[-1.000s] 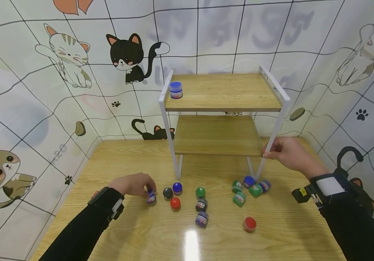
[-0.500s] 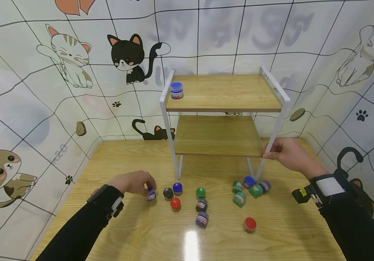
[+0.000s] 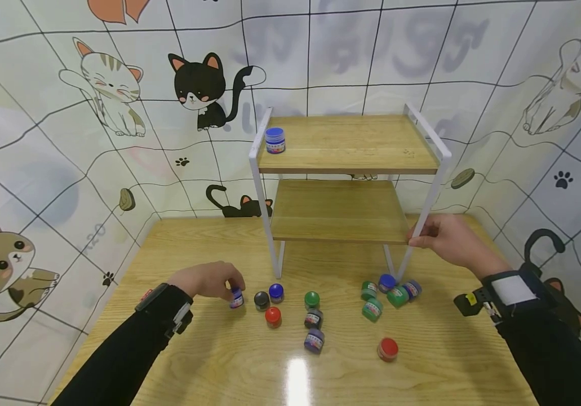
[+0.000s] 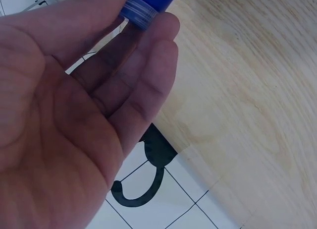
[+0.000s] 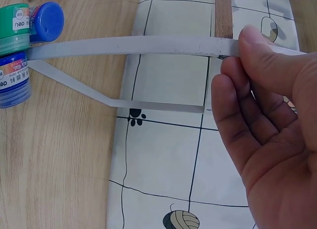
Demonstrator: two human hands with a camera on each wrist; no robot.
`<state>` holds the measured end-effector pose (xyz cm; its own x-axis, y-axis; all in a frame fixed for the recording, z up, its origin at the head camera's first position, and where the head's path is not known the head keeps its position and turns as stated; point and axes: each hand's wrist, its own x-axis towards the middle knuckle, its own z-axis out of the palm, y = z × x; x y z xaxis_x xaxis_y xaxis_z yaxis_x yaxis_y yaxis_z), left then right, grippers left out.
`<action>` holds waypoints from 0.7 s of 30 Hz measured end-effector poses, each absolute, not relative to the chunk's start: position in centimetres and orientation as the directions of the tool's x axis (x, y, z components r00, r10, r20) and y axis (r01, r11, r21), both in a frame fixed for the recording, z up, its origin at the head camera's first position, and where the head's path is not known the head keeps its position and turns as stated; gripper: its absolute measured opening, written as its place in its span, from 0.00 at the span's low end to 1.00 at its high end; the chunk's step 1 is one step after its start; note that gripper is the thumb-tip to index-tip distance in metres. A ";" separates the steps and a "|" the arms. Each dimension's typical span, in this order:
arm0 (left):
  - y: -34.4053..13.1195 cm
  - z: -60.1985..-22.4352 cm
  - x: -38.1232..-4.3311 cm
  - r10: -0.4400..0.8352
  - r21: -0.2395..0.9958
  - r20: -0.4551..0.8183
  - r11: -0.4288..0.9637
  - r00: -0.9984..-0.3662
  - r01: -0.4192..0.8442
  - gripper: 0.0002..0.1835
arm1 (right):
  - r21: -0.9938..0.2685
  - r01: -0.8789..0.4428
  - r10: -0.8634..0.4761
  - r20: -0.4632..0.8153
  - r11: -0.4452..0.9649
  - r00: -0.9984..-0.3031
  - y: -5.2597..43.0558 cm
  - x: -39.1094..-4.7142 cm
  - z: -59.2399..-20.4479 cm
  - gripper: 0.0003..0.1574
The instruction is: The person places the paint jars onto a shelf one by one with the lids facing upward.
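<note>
Blue jar [image 4: 152, 5] between left thumb [image 4: 84, 13] and fingers [image 4: 153, 78]

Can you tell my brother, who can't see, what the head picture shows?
A person's left grip pinches a blue jar while the right grip holds a leg of a wooden shelf. More colourful jars dot the table, before cartoon cat walls.

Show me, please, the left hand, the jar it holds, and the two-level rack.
Left hand [image 3: 211, 280]: head view, on the back of the hand.
Held jar [image 3: 237, 299]: head view, on its visible label.
Two-level rack [image 3: 351, 144]: head view, on its bare upper board.
</note>
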<state>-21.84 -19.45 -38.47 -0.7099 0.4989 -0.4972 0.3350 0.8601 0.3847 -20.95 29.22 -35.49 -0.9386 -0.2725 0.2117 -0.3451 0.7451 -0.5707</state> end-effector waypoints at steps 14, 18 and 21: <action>-19.3 -36.8 -22.0 0.531 0.384 -0.467 0.842 -0.707 0.379 0.13 | -0.571 -0.338 -0.274 0.197 0.749 -0.941 29.2 -21.0 -35.4 0.03; -19.0 -36.2 -22.0 0.540 0.376 -0.458 0.837 -0.706 0.397 0.12 | -0.570 -0.335 -0.273 0.193 0.751 -0.942 29.2 -21.0 -35.3 0.03; -18.8 -35.7 -22.0 0.553 0.378 -0.450 0.829 -0.701 0.412 0.12 | -0.567 -0.330 -0.270 0.189 0.755 -0.944 29.1 -20.9 -35.3 0.03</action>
<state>-21.96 -18.77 -35.75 -0.7009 0.5535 -0.4498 0.4122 0.8291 0.3779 -20.93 29.14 -35.26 -0.9440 -0.2701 0.1894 -0.3297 0.7548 -0.5670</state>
